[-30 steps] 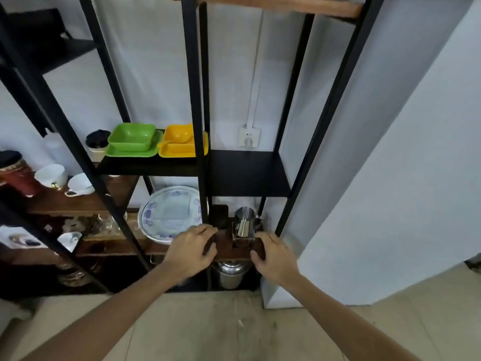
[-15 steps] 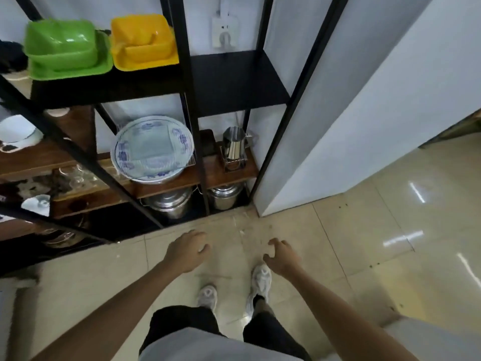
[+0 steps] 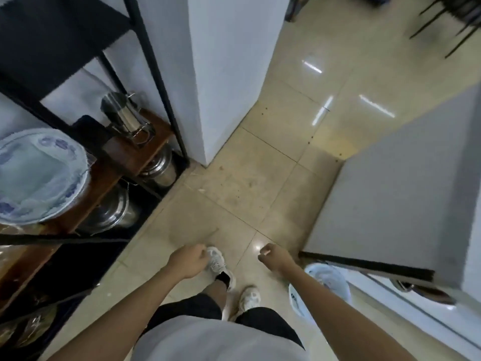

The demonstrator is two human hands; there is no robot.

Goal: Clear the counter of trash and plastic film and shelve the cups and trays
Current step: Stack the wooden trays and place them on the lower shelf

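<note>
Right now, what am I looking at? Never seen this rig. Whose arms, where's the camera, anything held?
There is no machine here: a person wears one wide-angle camera on the head, and it looks forward and down. So the single view shows their own two bare arms, their shorts and their shoes on a tiled floor.

The left hand and right hand hang in front of the body, both loosely curled. Neither seems to hold anything, though the picture is blurred.

At left stands a black metal rack. Its wooden shelf carries a blue-patterned plate and a steel cup in a wire holder. Steel pots sit below. At right is a grey counter edge, with a pale basket on the floor beside the right arm.
</note>
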